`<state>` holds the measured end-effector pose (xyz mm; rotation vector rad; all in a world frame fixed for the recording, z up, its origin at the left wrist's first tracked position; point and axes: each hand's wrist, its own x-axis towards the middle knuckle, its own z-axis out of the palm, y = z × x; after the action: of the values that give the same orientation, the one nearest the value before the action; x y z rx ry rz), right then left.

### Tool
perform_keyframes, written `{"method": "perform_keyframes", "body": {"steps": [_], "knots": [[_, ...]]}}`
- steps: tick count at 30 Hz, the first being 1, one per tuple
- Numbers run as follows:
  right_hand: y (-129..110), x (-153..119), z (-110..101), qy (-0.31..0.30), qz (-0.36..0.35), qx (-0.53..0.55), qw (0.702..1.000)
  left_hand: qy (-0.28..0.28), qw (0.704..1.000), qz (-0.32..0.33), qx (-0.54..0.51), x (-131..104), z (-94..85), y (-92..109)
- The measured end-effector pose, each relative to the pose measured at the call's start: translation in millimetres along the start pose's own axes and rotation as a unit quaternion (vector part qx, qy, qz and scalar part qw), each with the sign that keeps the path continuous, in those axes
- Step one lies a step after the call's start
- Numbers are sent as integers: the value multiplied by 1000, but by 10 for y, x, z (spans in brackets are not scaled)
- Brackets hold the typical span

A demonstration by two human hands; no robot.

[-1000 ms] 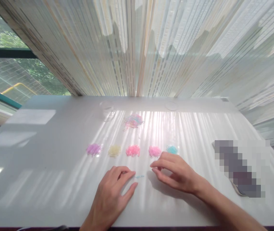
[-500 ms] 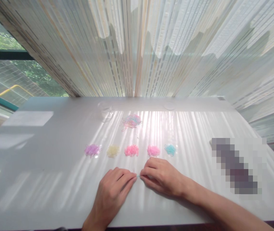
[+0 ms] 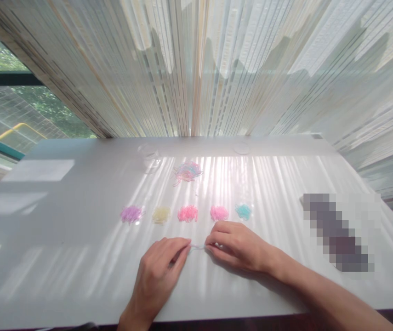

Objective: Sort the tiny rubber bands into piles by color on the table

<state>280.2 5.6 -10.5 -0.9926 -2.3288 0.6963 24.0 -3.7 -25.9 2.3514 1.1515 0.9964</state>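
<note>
Palms down, the left hand [image 3: 160, 263] and right hand [image 3: 238, 245] pinch a strand [image 3: 197, 247] (thin, pale) stretched between them.

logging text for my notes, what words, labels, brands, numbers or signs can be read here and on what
No text can be read anywhere.
Pixelated object at the right: masked, so any lettering cannot be told.
Clear container: no readable label.
Thin strands between the hands: no readable marks.
</note>
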Motion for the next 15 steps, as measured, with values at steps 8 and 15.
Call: {"method": "perform_keyframes", "body": {"steps": [8,15], "knots": [[-3,-4,1,0,3,11,1000,0,1000,-1,14,40,-28,67],[-59,10,19,19,49,94,994,-3,1000,13,-5,110,16,176]]}}
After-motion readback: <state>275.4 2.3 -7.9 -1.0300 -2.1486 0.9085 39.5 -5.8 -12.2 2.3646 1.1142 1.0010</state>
